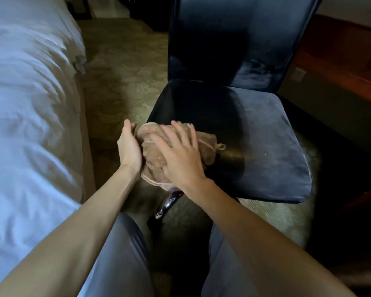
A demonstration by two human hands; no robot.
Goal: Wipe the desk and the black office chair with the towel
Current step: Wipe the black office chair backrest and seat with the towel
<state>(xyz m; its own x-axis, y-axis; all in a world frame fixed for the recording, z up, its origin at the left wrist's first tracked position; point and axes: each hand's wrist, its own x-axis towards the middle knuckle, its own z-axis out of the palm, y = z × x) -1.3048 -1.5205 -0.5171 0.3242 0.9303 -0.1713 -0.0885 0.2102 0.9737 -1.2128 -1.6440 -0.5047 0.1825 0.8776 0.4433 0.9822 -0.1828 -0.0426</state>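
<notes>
Dim bedroom carpet [120, 82] surrounds the black office chair [266, 136], where the bunched towel [152, 155] sits on the seat's lower-left corner, right hand [180, 159] pressing it with fingers spread, left hand [129, 148] cupping its side with fingers together; seat-wiping seems underway, next needing a firm sweep rightward.

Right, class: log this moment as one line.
phase: wiping black office chair | towel: bunched at seat near-left edge | right hand: flat on towel | left hand: at towel's left side
</notes>
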